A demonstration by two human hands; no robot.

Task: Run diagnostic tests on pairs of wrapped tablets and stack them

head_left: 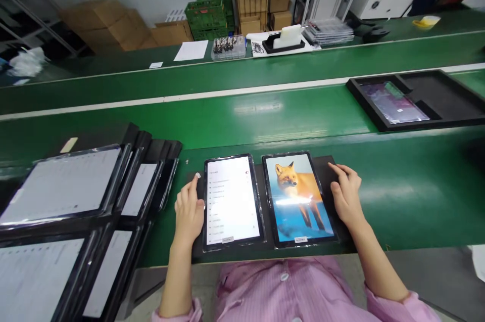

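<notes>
"While looking at the left hand, seeing what?"
"Curling narrow, pointing one finger, beside the list tablet on the black mat."
"And at the right hand?"
"Spreading moderately wide beside the fox tablet, also on the mat."

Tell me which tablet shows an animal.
The fox tablet, beside the right hand; the white-screened tablet, beside the left hand, shows a list instead.
</notes>
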